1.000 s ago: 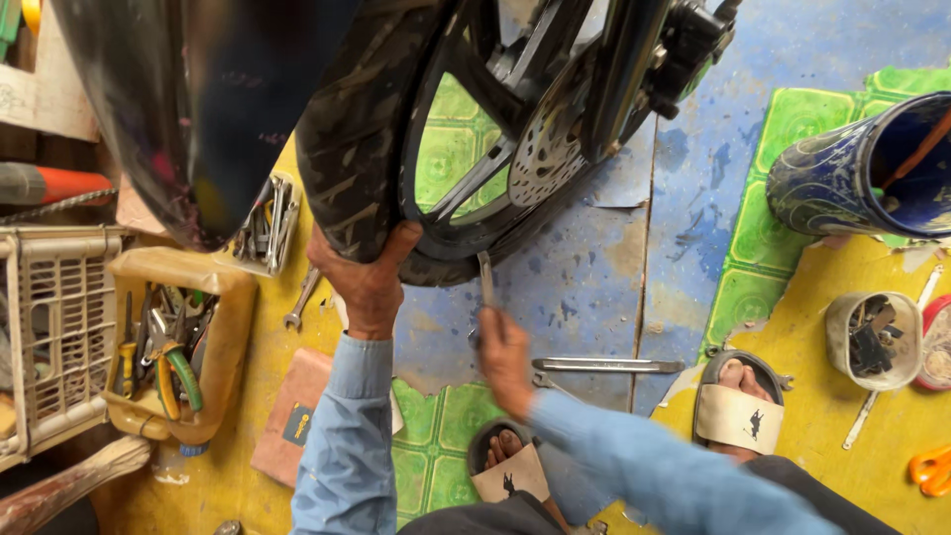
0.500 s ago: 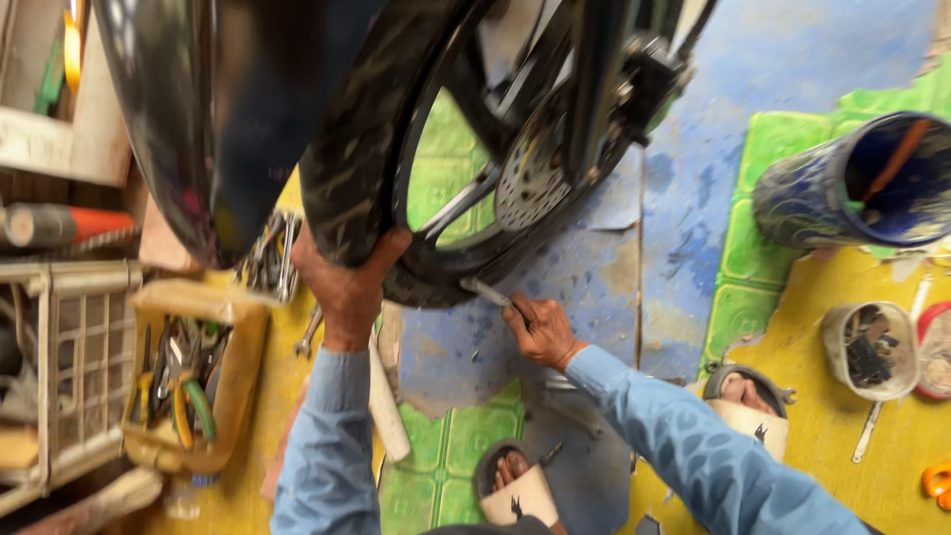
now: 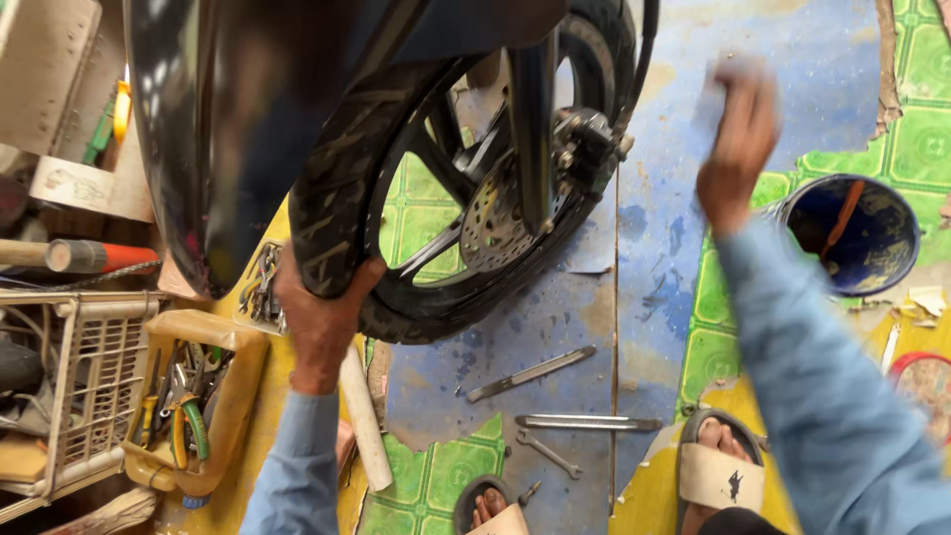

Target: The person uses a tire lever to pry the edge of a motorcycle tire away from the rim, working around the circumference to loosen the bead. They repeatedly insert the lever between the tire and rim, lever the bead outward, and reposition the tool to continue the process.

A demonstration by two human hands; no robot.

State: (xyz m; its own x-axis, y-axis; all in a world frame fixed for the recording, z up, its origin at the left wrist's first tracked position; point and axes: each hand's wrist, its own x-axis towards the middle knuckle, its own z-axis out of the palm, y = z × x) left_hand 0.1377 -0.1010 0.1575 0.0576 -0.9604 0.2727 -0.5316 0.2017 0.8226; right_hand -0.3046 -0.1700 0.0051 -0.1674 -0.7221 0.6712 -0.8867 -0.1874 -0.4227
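Observation:
My left hand point(image 3: 319, 322) grips the black tyre point(image 3: 337, 213) of a motorcycle front wheel from below, at its left side. The wheel carries a drilled brake disc point(image 3: 488, 226) and a dark fork leg point(image 3: 535, 119), and a glossy dark mudguard point(image 3: 223, 139) covers it. My right hand point(image 3: 738, 149) is raised well to the right of the wheel, over the blue floor. It is blurred, with curled fingers, and whether it holds anything does not show. A flat metal tool point(image 3: 530, 374) lies on the floor below the wheel.
Another metal bar point(image 3: 587, 423) and a small spanner point(image 3: 548, 454) lie near my sandalled feet point(image 3: 715, 476). A yellow tray point(image 3: 233, 396) with pliers and a white basket point(image 3: 59, 396) stand left. A white tube point(image 3: 365, 416) lies by my arm. A blue bucket point(image 3: 857, 233) stands right.
My right hand has left the wheel's lower rim, where it held a metal tool, and swung up to the right. The left hand stays on the tyre.

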